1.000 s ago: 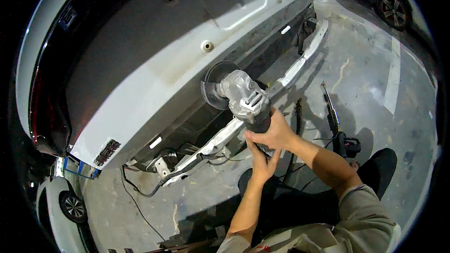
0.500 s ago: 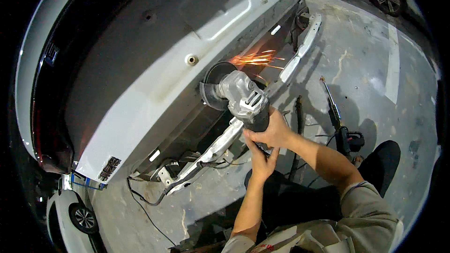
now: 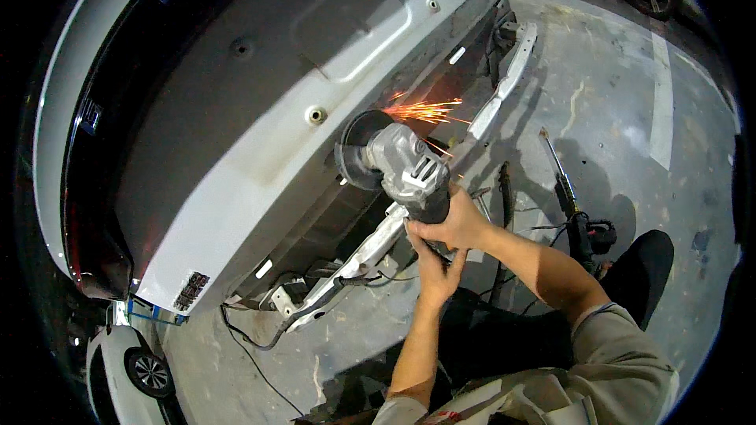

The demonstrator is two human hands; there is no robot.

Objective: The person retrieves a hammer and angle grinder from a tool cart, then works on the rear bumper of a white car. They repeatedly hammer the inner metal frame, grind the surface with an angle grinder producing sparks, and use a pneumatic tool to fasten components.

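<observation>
Both hands are closed on an angle grinder (image 3: 409, 165) with a silver head and a dark body. My right hand (image 3: 463, 224) wraps round the body just behind the head. Below it, my left hand (image 3: 438, 269) grips the rear part, which the fingers mostly hide. The grinder's round disc (image 3: 361, 122) meets the lower edge of a white car's rear body panel (image 3: 260, 138). Orange sparks (image 3: 425, 112) spray from the disc to the right. Part of the disc sits behind its guard.
A long white metal beam (image 3: 370, 256) runs along the car's underside, close beneath the grinder. Cables (image 3: 260, 338) hang at its left end. On the grey floor (image 3: 622, 110) to the right lie a black power tool with a long metal shaft (image 3: 579, 224) and a dark strip (image 3: 504, 212). Other cars stand farther off.
The view has shifted slightly. The grinder stays at the panel's edge in both hands, and the spark spray has changed shape.
</observation>
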